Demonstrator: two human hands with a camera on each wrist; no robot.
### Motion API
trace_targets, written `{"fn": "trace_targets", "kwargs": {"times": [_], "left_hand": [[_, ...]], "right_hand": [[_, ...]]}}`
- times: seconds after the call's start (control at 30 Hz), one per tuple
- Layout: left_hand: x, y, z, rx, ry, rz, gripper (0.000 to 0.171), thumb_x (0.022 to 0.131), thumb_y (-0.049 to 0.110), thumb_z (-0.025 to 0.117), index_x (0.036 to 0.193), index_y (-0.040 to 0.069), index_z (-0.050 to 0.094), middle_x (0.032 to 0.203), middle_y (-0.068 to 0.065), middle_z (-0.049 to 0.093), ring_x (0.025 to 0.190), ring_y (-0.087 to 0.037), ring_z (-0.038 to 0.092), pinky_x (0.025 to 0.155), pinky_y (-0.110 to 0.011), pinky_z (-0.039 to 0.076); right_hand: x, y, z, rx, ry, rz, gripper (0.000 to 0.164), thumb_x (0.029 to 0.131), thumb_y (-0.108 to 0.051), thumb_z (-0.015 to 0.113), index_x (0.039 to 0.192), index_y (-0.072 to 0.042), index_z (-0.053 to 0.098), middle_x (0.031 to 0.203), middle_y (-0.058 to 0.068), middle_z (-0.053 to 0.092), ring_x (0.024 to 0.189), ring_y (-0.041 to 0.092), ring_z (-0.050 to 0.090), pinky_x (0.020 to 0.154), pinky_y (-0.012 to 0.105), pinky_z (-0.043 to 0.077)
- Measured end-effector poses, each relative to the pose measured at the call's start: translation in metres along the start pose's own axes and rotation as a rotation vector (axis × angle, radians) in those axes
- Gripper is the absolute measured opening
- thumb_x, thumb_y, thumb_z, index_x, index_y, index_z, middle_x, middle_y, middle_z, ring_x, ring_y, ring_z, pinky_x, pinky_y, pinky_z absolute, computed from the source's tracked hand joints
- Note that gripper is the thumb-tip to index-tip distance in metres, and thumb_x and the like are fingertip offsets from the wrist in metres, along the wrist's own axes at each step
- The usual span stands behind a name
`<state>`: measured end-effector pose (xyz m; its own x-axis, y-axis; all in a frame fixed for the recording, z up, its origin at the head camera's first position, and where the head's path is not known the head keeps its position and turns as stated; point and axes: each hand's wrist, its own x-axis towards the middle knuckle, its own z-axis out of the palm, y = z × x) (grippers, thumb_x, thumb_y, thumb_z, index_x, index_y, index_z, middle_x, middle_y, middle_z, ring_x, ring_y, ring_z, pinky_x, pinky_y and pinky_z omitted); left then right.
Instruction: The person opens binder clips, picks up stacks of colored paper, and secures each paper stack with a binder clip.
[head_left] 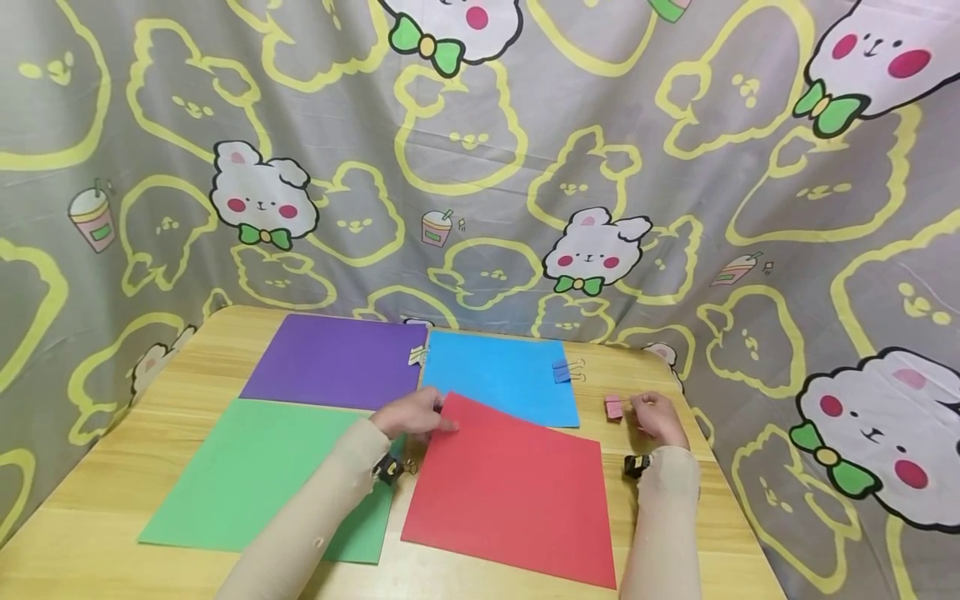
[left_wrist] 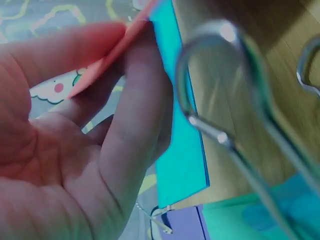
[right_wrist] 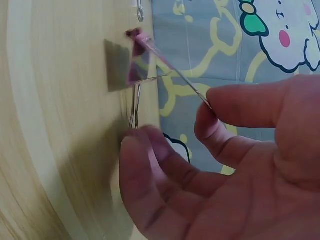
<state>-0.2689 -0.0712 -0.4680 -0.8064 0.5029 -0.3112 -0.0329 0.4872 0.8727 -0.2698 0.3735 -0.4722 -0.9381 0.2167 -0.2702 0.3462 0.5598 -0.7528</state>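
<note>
My left hand [head_left: 412, 414] pinches the upper left corner of a red sheet [head_left: 517, 500], thumb on one face and fingers behind. That corner is lifted off the table and slanted in the left wrist view. A pink binder clip [head_left: 614, 407] is at the right, where my right hand [head_left: 657, 417] holds it by its wire handles. In the right wrist view the clip [right_wrist: 139, 62] is side-on, with thumb and fingers on the two spread handles. Behind the red sheet lies a blue sheet [head_left: 487, 371], partly covered by it.
A green sheet [head_left: 225, 483] lies front left, with a wire clip handle [head_left: 410, 467] at its right edge. The purple sheet [head_left: 337, 358] bears a pale yellow clip [head_left: 417, 356]; a blue clip [head_left: 562, 372] grips the blue sheet's right edge. A patterned curtain [head_left: 480, 217] hangs behind the table.
</note>
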Motion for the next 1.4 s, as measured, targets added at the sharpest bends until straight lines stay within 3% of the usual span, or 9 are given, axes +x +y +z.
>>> {"fn": "trace_targets", "kwargs": {"times": [0.2, 0.37, 0.47, 0.6, 0.73, 0.87, 1.07, 1.27, 1.4], "left_hand": [[-0.001, 0.001, 0.003, -0.022, -0.028, -0.017, 0.063, 0.095, 0.016, 0.075, 0.149, 0.0, 0.047, 0.122, -0.014, 0.07, 0.073, -0.014, 0.067, 0.063, -0.033, 0.06], [0.0, 0.002, 0.006, -0.01, -0.001, -0.044, 0.112, 0.073, 0.002, 0.092, 0.163, 0.004, 0.025, 0.138, -0.016, 0.062, 0.11, -0.023, 0.069, 0.096, -0.046, 0.06], [0.0, 0.002, 0.007, -0.006, 0.007, -0.051, 0.102, 0.072, -0.001, 0.092, 0.157, -0.002, 0.034, 0.13, -0.018, 0.065, 0.111, -0.025, 0.068, 0.094, -0.043, 0.061], [0.0, 0.002, 0.007, 0.021, 0.0, -0.057, 0.06, 0.079, 0.003, 0.088, 0.125, -0.014, 0.055, 0.088, -0.008, 0.062, 0.072, -0.014, 0.058, 0.064, -0.026, 0.051], [-0.001, 0.002, 0.006, 0.031, -0.001, -0.054, 0.044, 0.087, 0.006, 0.082, 0.118, -0.013, 0.057, 0.069, 0.0, 0.049, 0.057, -0.01, 0.05, 0.063, -0.025, 0.05], [-0.002, 0.001, 0.005, -0.026, -0.029, -0.052, 0.055, 0.095, 0.003, 0.071, 0.144, -0.01, 0.048, 0.08, -0.008, 0.071, 0.058, -0.012, 0.064, 0.064, -0.032, 0.064], [-0.003, -0.002, 0.005, -0.059, -0.056, -0.038, 0.049, 0.099, 0.005, 0.066, 0.143, -0.009, 0.049, 0.08, -0.011, 0.072, 0.054, -0.013, 0.061, 0.053, -0.027, 0.06], [-0.005, -0.012, 0.0, -0.126, -0.063, -0.006, 0.048, 0.1, 0.01, 0.067, 0.139, -0.012, 0.049, 0.083, -0.011, 0.073, 0.056, -0.013, 0.065, 0.055, -0.027, 0.061], [-0.01, -0.017, -0.005, -0.153, -0.076, 0.039, 0.023, 0.1, 0.012, 0.067, 0.114, -0.005, 0.06, 0.072, -0.004, 0.064, 0.054, -0.011, 0.059, 0.053, -0.025, 0.059]], "right_hand": [[-0.004, -0.003, -0.005, -0.005, 0.009, -0.005, 0.044, 0.111, -0.027, 0.031, 0.132, 0.009, 0.045, 0.11, 0.022, 0.054, 0.098, 0.026, 0.059, 0.076, 0.029, 0.055], [-0.007, -0.006, -0.009, 0.198, -0.002, 0.04, 0.046, 0.113, -0.029, 0.026, 0.138, 0.009, 0.035, 0.101, 0.015, 0.056, 0.083, 0.015, 0.068, 0.077, 0.033, 0.064], [-0.006, -0.006, -0.009, 0.267, 0.012, 0.051, 0.046, 0.113, -0.028, 0.026, 0.139, 0.01, 0.034, 0.1, 0.013, 0.06, 0.076, 0.009, 0.068, 0.076, 0.029, 0.064], [-0.005, -0.006, -0.007, 0.277, 0.064, 0.045, 0.042, 0.113, -0.026, 0.029, 0.133, 0.01, 0.039, 0.097, 0.011, 0.062, 0.075, 0.006, 0.063, 0.07, 0.021, 0.06], [-0.005, -0.006, -0.007, 0.291, 0.093, 0.052, 0.04, 0.113, -0.026, 0.033, 0.13, 0.009, 0.041, 0.099, 0.011, 0.059, 0.077, 0.006, 0.06, 0.069, 0.018, 0.058], [-0.004, -0.007, -0.008, 0.36, 0.089, 0.077, 0.047, 0.112, -0.027, 0.037, 0.139, 0.012, 0.039, 0.101, 0.011, 0.059, 0.078, 0.006, 0.063, 0.075, 0.019, 0.061], [-0.004, -0.004, -0.009, 0.429, 0.04, 0.084, 0.065, 0.11, -0.028, 0.045, 0.155, 0.015, 0.025, 0.097, 0.005, 0.064, 0.079, 0.004, 0.069, 0.082, 0.019, 0.062], [-0.005, 0.0, -0.009, 0.491, 0.002, 0.061, 0.077, 0.105, -0.03, 0.062, 0.153, 0.018, 0.027, 0.092, -0.001, 0.068, 0.08, 0.002, 0.073, 0.087, 0.02, 0.061], [-0.006, 0.001, -0.009, 0.523, 0.01, 0.044, 0.081, 0.1, -0.028, 0.07, 0.149, 0.023, 0.03, 0.087, -0.005, 0.073, 0.079, 0.0, 0.075, 0.086, 0.019, 0.061]]}}
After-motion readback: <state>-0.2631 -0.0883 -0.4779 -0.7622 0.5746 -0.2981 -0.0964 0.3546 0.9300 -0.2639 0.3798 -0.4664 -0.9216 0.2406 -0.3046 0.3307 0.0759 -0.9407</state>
